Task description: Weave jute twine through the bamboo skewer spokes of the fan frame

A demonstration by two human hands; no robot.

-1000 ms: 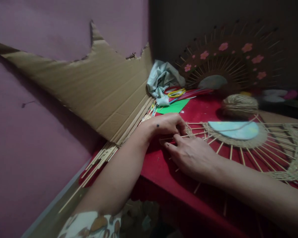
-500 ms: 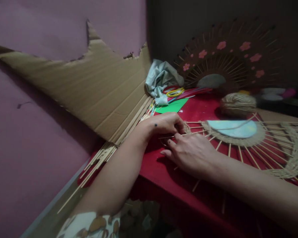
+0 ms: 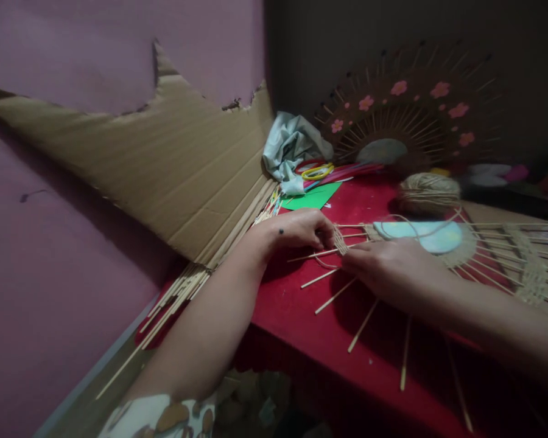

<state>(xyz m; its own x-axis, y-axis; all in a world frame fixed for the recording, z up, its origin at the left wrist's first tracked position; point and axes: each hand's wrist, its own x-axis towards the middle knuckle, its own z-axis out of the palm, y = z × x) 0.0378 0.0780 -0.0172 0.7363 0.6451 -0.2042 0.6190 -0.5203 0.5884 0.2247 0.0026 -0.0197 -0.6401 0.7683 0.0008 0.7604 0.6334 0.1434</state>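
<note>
A fan-shaped frame of thin sticks (image 3: 363, 325) lies on the red cloth (image 3: 301, 340), with twine woven across its sticks and a pale blue half-disc (image 3: 441, 236) at its centre. My left hand (image 3: 308, 228) is closed at the left end of the woven twine band (image 3: 340, 240), fingers curled round the stick ends. Just right of it, my right hand (image 3: 388, 267) pinches at the same band, its fingertips close together and partly hidden. A loose loop of twine hangs under the left hand. Twine runs across the half-disc to a ball of twine (image 3: 429, 191).
Torn cardboard (image 3: 201, 176) leans on the wall at left, beside a bundle of loose sticks (image 3: 178, 295). Behind the hands are a green sheet (image 3: 313, 198), yellow-handled scissors (image 3: 317, 172) and a crumpled cloth (image 3: 292, 146). A flowered stick fan (image 3: 399, 112) stands at the back.
My right hand has moved right, from beside the left fingers to the woven band, uncovering more stick ends. My left hand stays nearly in place. The view has shifted slightly.
</note>
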